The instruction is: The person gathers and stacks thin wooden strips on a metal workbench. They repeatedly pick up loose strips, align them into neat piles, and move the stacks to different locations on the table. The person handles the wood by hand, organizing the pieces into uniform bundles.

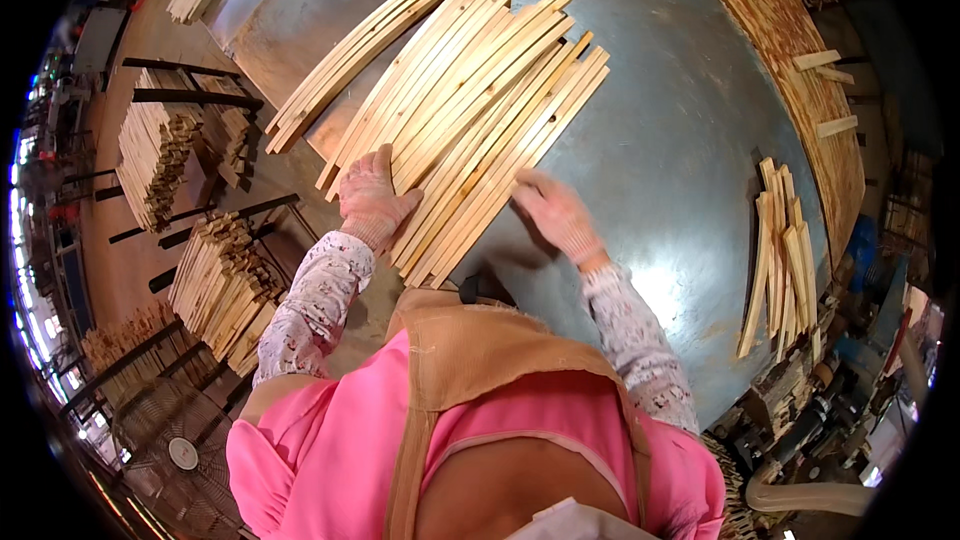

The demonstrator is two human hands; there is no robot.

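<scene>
A row of long, narrow, slightly curved wooden strips [455,90] lies side by side on a grey metal tabletop [660,90]. My left hand [375,198], in a thin pale glove, rests against the near left ends of these strips, thumb spread from the fingers; it is open. At the right side of the row, my right hand [556,214], gloved alike, is close to the outermost strip. Its fingers bend downward and are partly hidden and blurred, so I cannot tell whether they grip anything. A smaller group of curved strips [370,50] lies left of the row.
More strips [782,250] lie loosely at the table's right side. A curved wooden board [775,40] borders the far right. Stacked wood [158,155] sits on dark bars to the left, another stack [225,285] nearer. A round fan [180,452] stands at lower left.
</scene>
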